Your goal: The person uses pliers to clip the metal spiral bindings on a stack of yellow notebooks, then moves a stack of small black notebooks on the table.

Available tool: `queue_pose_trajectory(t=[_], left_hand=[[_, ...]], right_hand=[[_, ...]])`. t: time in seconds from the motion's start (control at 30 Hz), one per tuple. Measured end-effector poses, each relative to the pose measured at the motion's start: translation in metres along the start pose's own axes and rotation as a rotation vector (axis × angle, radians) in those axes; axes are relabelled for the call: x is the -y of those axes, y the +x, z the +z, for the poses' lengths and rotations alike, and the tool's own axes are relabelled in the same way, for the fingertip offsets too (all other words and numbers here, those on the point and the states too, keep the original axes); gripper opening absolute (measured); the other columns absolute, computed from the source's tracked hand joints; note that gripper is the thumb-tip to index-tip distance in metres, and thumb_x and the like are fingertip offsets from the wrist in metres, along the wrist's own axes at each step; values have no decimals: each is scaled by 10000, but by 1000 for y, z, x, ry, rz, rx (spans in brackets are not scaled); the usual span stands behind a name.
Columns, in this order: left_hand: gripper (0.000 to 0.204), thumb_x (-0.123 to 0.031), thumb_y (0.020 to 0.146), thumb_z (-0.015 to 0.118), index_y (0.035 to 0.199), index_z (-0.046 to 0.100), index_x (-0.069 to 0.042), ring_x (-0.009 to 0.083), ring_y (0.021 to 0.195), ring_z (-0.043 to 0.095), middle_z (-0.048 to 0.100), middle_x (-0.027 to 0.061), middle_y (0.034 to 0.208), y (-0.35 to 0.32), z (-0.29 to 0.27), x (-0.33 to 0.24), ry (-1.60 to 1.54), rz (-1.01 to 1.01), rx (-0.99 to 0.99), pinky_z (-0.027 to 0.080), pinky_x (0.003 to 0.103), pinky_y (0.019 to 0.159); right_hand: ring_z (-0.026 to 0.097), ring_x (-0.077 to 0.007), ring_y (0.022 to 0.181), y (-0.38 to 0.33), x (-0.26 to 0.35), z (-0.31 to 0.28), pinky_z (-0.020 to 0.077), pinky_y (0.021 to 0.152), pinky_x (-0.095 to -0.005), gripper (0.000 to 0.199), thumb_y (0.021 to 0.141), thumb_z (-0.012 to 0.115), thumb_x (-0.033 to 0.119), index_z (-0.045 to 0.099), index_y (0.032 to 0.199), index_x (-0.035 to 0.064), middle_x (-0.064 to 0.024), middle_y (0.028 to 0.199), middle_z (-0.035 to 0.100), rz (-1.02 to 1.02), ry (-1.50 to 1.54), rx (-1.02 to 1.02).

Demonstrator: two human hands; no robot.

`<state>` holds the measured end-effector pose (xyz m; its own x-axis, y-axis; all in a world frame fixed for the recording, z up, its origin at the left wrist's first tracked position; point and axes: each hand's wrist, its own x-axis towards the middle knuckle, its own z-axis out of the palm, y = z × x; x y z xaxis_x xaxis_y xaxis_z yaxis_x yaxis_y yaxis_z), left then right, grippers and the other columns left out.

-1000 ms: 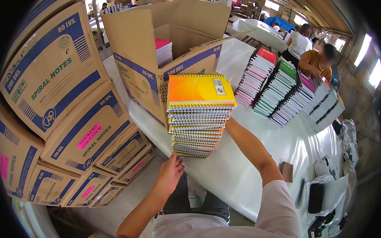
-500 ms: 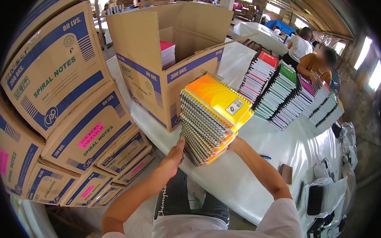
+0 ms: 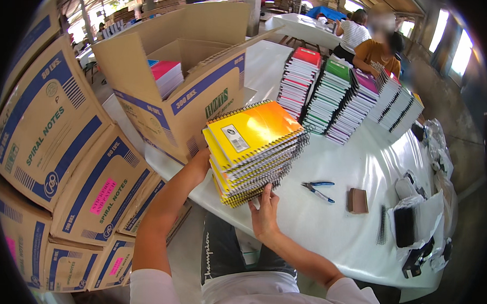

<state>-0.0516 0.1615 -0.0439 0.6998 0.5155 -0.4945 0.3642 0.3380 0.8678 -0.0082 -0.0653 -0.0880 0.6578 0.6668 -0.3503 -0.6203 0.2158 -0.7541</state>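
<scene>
A tall stack of yellow and orange spiral notebooks (image 3: 254, 138) is between my two hands at the table's near edge. Its wire coils face the right and near side, and a white label lies on the top cover. My left hand (image 3: 202, 160) grips the stack's left side, its fingertips hidden behind the notebooks. With fingers bent up against the lower coils, my right hand (image 3: 265, 213) holds the near right corner. Just beyond the stack stands an open cardboard carton (image 3: 204, 100) with red-covered notebooks (image 3: 167, 74) inside.
Stacks of red (image 3: 300, 77), green (image 3: 327, 93) and purple notebooks (image 3: 360, 105) stand at the far right. Blue-handled pliers (image 3: 318, 190), a brown block (image 3: 357, 200) and plastic-wrapped pieces (image 3: 409, 221) lie to the right. Sealed cartons (image 3: 49, 121) rise on the left. A co-worker (image 3: 374, 53) sits beyond the stacks.
The notebook stack has been turned: its coils, before on the left, now face right, and its label has gone to the left. My right hand has come round to the near side.
</scene>
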Motion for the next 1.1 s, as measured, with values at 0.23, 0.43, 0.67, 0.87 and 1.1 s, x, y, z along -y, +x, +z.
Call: queue_pose_trajectory(t=[0.23, 0.43, 0.67, 0.87, 1.1], left_hand=[[556, -509, 1021, 327, 1277, 531, -60, 169, 994, 586, 623, 62, 1165, 31, 12, -31, -50, 147, -86, 472, 295, 854], [536, -486, 1028, 330, 1289, 523, -60, 175, 1036, 592, 616, 68, 1205, -11, -13, 46, -394, 336, -216, 479, 307, 888], [456, -410, 1036, 380, 1309, 497, -62, 178, 1102, 589, 591, 63, 1255, -28, 40, 113, -816, 510, -345, 500, 344, 925], [469, -404, 1020, 430, 1332, 455, -55, 191, 1076, 600, 587, 62, 1227, -31, 46, 111, -832, 528, -374, 519, 352, 905], [499, -415, 1018, 418, 1358, 454, -52, 192, 1120, 588, 579, 68, 1266, -28, 48, 100, -737, 495, -403, 511, 356, 922]], right_hand=[[314, -196, 1323, -20, -16, 10, 270, 1132, -457, 649, 950, 534, 510, 263, 1275, 18, -124, 1382, 334, -89, 63, -30], [481, -261, 1238, -14, 48, -86, 394, 1049, -409, 371, 1007, 501, 343, 505, 1165, 7, -134, 1234, 526, -170, -256, 53], [543, -335, 1156, 41, 59, -68, 457, 953, -410, 720, 730, 810, 159, 448, 1328, -11, -196, 1249, 570, -846, -1146, 367], [575, -454, 946, 68, 58, -66, 488, 791, -461, 636, 706, 818, 186, 512, 1227, -14, -247, 1073, 593, -799, -1210, 557], [576, -440, 925, 80, 57, -64, 489, 788, -457, 637, 703, 824, 215, 518, 1208, -24, -243, 1019, 594, -864, -1223, 555]])
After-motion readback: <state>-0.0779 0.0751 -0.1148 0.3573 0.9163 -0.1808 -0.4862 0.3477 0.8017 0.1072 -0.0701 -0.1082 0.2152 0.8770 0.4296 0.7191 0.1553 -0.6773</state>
